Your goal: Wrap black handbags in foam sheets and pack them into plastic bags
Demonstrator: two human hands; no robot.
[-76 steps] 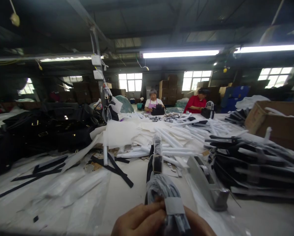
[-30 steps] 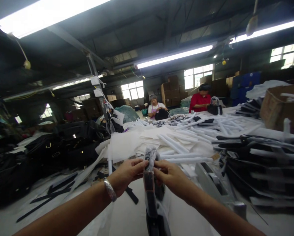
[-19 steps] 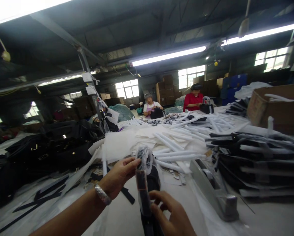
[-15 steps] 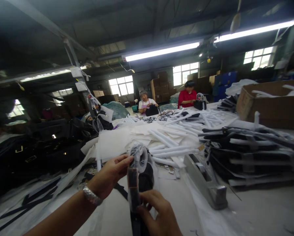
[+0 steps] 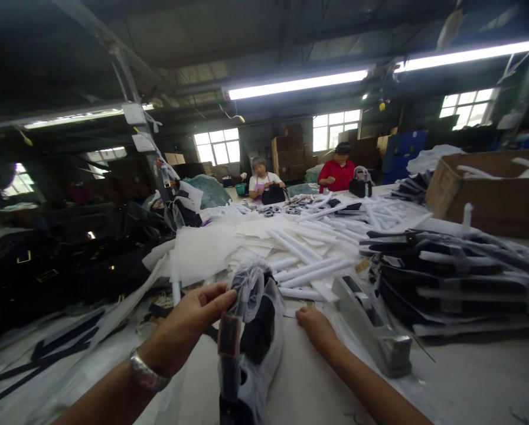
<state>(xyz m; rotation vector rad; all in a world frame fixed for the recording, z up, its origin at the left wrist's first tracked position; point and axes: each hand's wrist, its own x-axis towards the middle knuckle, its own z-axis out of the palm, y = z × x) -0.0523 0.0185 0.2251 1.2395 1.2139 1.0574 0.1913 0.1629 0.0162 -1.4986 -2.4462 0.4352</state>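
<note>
On my feed, bag (image 5: pixel 258 339) sits centre, over tabletop (image 5: pixel 300 398), left of my right hand (image 5: pixel 316 326), long axis running away from me. Left hand (image 5: pixel 187 321) nearer: fingers pinch wrapped handle (image 5: pixel 254 289). Right hand apart from bag, near tape dispenser (image 5: pixel 373 327), fingers curled; can't tell if gripping anything. Bag black, sheathed in cloudy film, creased; its base I can't see.

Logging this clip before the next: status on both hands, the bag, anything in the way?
Left hand holding wrapped handle of black bag. Right hand curled, off the bag, contents unclear. Gray tape dispenser near right hand; white tubes beyond bag.
</note>
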